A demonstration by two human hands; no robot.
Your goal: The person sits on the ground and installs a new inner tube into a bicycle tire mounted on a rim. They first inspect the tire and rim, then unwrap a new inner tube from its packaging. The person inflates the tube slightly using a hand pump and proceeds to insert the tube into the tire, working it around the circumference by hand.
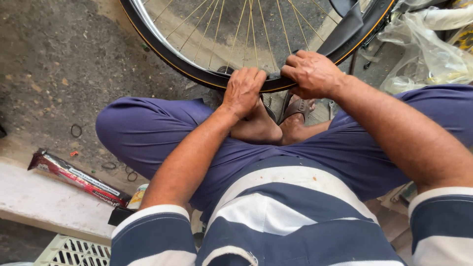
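A bicycle wheel is held upright at the top of the view, its lowest arc resting just above the person's crossed legs. The black tyre (edged with a thin orange line) is gripped by both hands at that lowest point. The left hand is curled over the tyre from above, fingers bent down and thumb tucked, so that the rubber is pressed under the knuckles. The right hand is closed just beside it, fingers wrapped over the tyre's edge where it is seen lifted away from the silver rim. The two hands are close together, nearly touching. A loose flap of black rubber is seen rising from the tyre towards the upper right.

Gold-coloured spokes fan out above the hands. Beneath the wheel, bare feet in brown sandals are tucked against blue trousers; a blue-and-white striped shirt fills the bottom of the view.

On the concrete floor at the left, a long red-and-black carton lies on a pale ledge, and small rubber rings are scattered nearby. Clear plastic wrapping is bunched at the upper right, and a pale green crate shows at the lower left.
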